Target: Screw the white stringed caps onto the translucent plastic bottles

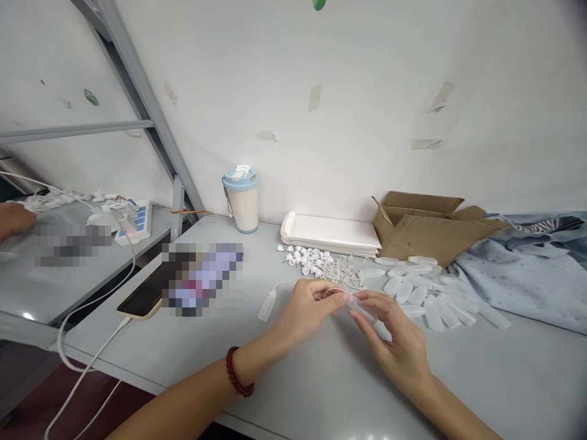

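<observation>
A small translucent plastic bottle (365, 310) is held above the table, tilted, between my two hands. My right hand (397, 336) has its thumb and fingers closed around the bottle's body. My left hand (309, 308) pinches at the bottle's neck end, where a thin pale cord loops by the fingers; the exact grip there is partly hidden. On the table left of my left hand lies another bottle (267, 305) with a thin cord trailing from its top. Beyond my hands are white caps (308, 260), a tangle of white cords (343, 272) and a heap of translucent bottles (419, 284).
A stack of white envelopes (332, 233) and an open cardboard box (435, 232) stand along the wall. A lidded cup (244, 205) is at the back left, a charging phone (142, 295) nearer. Patterned cloth (527, 275) lies right. Another person's hand (16, 219) shows far left.
</observation>
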